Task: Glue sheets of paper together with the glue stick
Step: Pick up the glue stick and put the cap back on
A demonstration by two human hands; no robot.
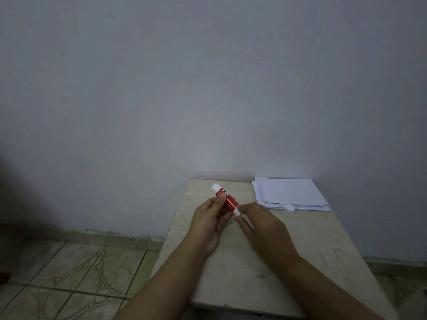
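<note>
At the far left lies a tiled floor (69, 273) below a plain wall (208, 88), and the small pale table (323, 245) begins just right of it, pushed against that wall. Over the table's near-left part the left hand (209, 221) holds the glue stick (227, 199) off the surface, thumb and fingers curled round its red barrel, with the stick slanting so that one white end points up and away to the left and the other white end comes down toward the right. There the right hand (256, 221) meets it: its fingertips (240, 217) pinch the lower white end, which looks like the twist base, though the contact is small and partly hidden. Further right, a white cap (289, 208) stands on the table just in front of a loose stack of paper sheets (291, 192) lying in the far right corner, well apart from both hands. Judging from the cap being off, the step in hand is readying the stick, most likely winding the glue out. No sheet is laid out for gluing yet, so the task seems barely begun. The next move calls for drawing one sheet from the stack to the bare middle of the table, then bringing the open end of the stick down on it.
</note>
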